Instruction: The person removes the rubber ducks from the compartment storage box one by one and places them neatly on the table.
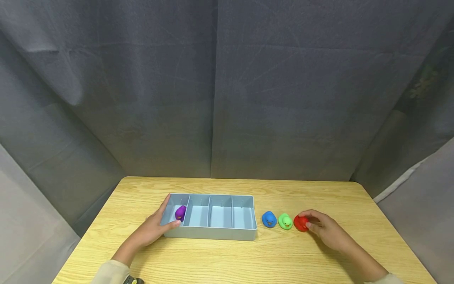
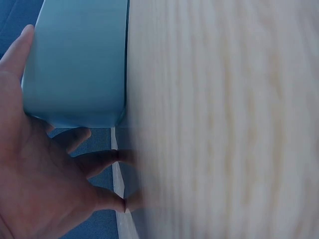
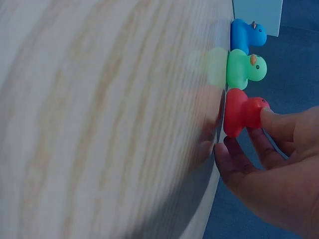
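My left hand (image 1: 150,229) rests against the left end of a grey-blue divided box (image 1: 227,233), its thumb along the front rim and its index finger reaching the back left corner. In the left wrist view the other fingers spread out beside the end of the box (image 2: 77,64). A purple toy duck (image 1: 180,212) sits in the leftmost compartment. My right hand (image 1: 328,232) pinches a red toy duck (image 3: 237,112) by its head between thumb and fingers; the duck's base is at the tabletop. Just left of it stand a green duck (image 1: 285,221) and a blue duck (image 1: 269,219).
The box has several compartments in a row, split by thin dividers (image 1: 209,211). All of this is on a light wood table (image 1: 198,260). Grey curtains (image 1: 283,118) hang behind the table and along both sides.
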Motion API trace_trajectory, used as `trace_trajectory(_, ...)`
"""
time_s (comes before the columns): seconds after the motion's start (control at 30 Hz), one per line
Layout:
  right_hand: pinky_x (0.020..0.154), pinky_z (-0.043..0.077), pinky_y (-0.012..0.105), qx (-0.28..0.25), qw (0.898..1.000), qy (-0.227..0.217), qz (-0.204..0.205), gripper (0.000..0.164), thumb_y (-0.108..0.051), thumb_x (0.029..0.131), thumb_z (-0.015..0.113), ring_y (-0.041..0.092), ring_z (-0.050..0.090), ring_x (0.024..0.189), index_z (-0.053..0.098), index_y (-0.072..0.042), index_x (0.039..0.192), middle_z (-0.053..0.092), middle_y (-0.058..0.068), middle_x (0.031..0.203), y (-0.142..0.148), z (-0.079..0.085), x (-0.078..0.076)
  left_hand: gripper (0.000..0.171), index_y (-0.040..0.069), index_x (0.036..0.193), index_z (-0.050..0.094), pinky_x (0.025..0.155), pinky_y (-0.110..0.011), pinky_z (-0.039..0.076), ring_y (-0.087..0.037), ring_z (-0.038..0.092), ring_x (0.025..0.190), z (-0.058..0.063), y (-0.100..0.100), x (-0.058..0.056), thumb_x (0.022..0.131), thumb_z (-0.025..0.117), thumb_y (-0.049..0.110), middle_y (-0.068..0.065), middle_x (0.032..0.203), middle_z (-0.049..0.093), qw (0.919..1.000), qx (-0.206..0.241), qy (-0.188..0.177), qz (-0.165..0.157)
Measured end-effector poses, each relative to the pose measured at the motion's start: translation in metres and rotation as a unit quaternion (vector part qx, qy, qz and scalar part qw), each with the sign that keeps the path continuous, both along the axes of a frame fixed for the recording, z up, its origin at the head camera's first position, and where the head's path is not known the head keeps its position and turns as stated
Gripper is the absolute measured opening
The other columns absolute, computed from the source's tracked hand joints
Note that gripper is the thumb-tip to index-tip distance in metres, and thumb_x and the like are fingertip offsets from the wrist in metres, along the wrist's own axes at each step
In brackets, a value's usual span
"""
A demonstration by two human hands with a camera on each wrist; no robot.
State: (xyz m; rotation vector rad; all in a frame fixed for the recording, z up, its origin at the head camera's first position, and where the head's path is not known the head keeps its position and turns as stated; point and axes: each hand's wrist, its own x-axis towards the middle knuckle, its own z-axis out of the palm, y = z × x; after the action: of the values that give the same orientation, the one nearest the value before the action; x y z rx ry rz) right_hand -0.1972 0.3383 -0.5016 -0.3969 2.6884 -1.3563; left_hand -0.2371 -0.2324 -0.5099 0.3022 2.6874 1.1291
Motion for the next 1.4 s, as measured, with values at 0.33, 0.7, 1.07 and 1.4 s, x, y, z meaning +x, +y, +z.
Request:
trace_trajectory(0.33,0.091,0.057,0.034,0.003,1.0,-0.012,-0.002,0.029,-0.005,0.102,0.061,0.045,0.062,0.122,0.063,0.001,0.131,0.067,0.018,0.128,0.002,0.0,0.0,0.102,0.039,0.165,-0.007,0.113,-0.079,0.021,-0.056,0.019,0.149,-0.001,-0.001,0.0,0.096,0.065,0.059,-0.021,0.171,0.007,1.0,0.0,0.003,0.001)
trace_trajectory(0.7,0.097,0.056,0.05,0.018,1.0,0.013,-0.016,0.034,-0.005,0.102,0.062,0.051,0.057,0.127,0.06,0.004,0.135,0.063,0.025,0.134,-0.001,0.009,-0.001,0.111,0.039,0.165,-0.008,0.113,-0.077,0.023,-0.057,0.021,0.149,-0.004,-0.001,-0.001,0.091,0.072,0.058,-0.023,0.171,0.008,1.0,0.005,0.0,0.002)
trace_trajectory(1.07,0.096,0.057,0.045,0.03,0.996,0.067,-0.054,0.038,-0.007,0.101,0.066,0.043,0.054,0.133,0.061,-0.002,0.138,0.061,0.02,0.139,-0.019,0.027,0.0,0.117,0.036,0.166,-0.007,0.111,-0.078,0.025,-0.059,0.024,0.147,-0.003,-0.001,-0.001,0.087,0.077,0.057,-0.026,0.169,0.011,1.0,0.005,-0.002,0.005)
trace_trajectory(1.4,0.096,0.058,0.041,0.009,0.997,0.071,-0.04,0.038,-0.006,0.1,0.066,0.044,0.054,0.132,0.061,-0.001,0.137,0.061,0.02,0.139,-0.042,0.038,-0.003,0.118,0.035,0.166,-0.007,0.111,-0.079,0.025,-0.06,0.023,0.147,-0.002,0.0,-0.001,0.087,0.078,0.057,-0.026,0.169,0.011,0.9999,0.002,-0.004,0.01)
